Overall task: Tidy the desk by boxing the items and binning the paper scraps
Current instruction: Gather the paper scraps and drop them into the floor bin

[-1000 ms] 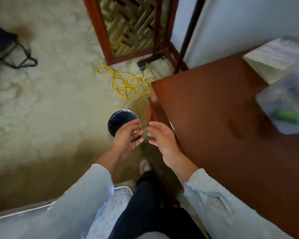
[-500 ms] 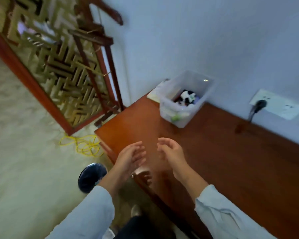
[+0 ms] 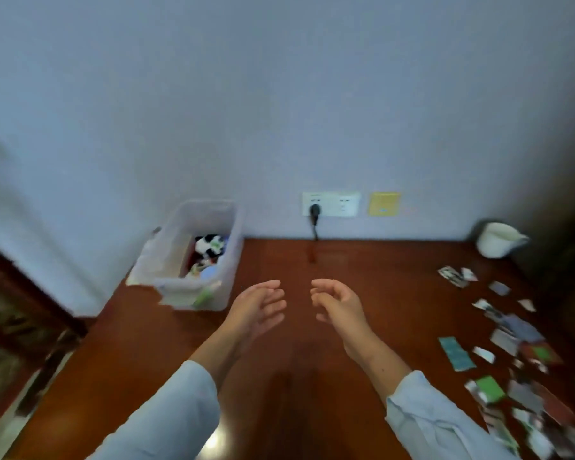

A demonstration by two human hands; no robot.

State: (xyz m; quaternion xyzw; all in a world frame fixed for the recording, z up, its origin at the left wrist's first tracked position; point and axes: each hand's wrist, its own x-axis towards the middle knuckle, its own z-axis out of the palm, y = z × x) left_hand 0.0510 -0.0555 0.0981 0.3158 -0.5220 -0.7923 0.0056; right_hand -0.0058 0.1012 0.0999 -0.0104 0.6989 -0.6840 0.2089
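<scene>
A clear plastic box (image 3: 224, 260) stands at the back left of the brown wooden desk (image 3: 362, 267), with a black-and-white soft toy (image 3: 208, 244) and other small items inside. Several paper scraps (image 3: 508, 336) lie scattered over the desk's right side, among them a teal strip (image 3: 456, 353) and a green piece (image 3: 490, 388). My left hand (image 3: 258, 307) and my right hand (image 3: 337, 302) hover above the middle of the desk, palms facing each other. Both hold nothing, and their fingers are loosely bent.
A white cup (image 3: 497, 240) stands at the back right near the wall. On the wall sit a socket plate (image 3: 331, 204) with a black plug and a yellow sticker (image 3: 383, 204). A dark wooden screen (image 3: 20, 313) stands left of the desk.
The view has swung up and right from the floor and the dark round bin to the desk and wall. Both empty hands came up with it over the desktop.
</scene>
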